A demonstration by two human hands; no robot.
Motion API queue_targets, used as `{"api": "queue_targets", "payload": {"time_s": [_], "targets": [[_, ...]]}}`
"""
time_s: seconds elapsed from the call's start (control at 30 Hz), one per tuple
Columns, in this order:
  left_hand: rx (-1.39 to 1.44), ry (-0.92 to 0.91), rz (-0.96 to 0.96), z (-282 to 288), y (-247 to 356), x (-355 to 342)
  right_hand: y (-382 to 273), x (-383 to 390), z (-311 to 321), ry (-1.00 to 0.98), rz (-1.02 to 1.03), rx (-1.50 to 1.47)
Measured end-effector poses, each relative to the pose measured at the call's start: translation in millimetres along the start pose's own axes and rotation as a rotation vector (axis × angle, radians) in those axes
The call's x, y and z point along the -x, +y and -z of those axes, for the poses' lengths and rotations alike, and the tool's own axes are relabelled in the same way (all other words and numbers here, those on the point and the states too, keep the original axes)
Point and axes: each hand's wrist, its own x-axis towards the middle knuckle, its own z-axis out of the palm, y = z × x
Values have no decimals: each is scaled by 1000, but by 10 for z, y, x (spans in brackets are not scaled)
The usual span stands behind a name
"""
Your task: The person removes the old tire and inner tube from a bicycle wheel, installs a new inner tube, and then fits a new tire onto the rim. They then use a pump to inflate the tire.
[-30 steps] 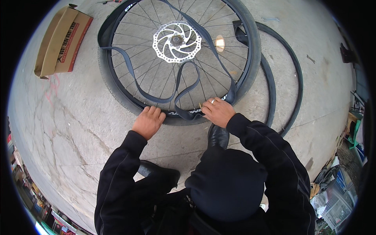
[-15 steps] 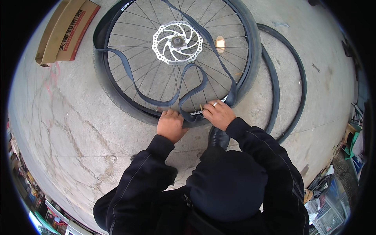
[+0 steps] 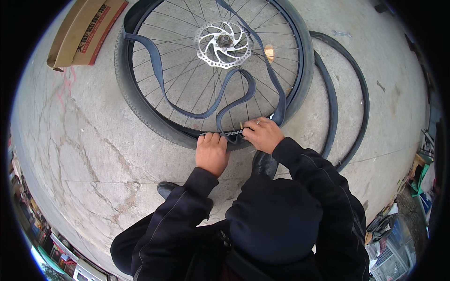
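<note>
A bicycle wheel (image 3: 123,82) with black tire, spokes and silver slotted disc rotor (image 3: 208,47) lies flat before me. A flat inner tube (image 3: 154,61) winds loosely across the spokes. My left hand (image 3: 211,152) has its fingers curled over the tire's near edge. Just right of it, my right hand (image 3: 262,136) grips the tire and rim beside a brass-coloured valve stem (image 3: 242,125); the tube's loop runs between both hands, partly hidden by fingers. A small oval reflector (image 3: 269,53) sits among the spokes.
Another dark rubber loop (image 3: 363,103) lies right of the wheel, near two small wrenches (image 3: 341,33) (image 3: 381,85). A cardboard box (image 3: 79,33) is at the upper left. Clutter with a plastic crate (image 3: 389,243) lines the right edge. My boot (image 3: 262,166) stands below the right hand.
My left hand has slid right along the tire, close to my right hand. The right hand stays near the valve. The wheel and tube loops have shifted slightly in view.
</note>
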Motion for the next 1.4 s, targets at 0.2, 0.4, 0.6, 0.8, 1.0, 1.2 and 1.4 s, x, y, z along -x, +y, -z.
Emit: {"api": "queue_targets", "payload": {"time_s": [0.2,0.4,0.6,0.8,1.0,1.2,1.4], "targets": [[-103,-46,-123,188,-116,-50,-84,-175,160,-18,-51,-111],[-54,-65,-16,250,19,-54,-148,-288,203,-110,-157,-104],[2,130,-83,270,14,-31,-145,-422,342,-140,-217,-281],[28,160,-185,307,-38,22,-103,-583,368,-284,-220,-233],[-41,108,-295,419,-25,-18,-3,-773,492,-504,-222,-178],[-221,2,-616,683,-36,-191,-67,-554,791,-350,-145,-63],[-342,-90,-762,813,-7,-375,10,-294,873,-97,32,-13]]}}
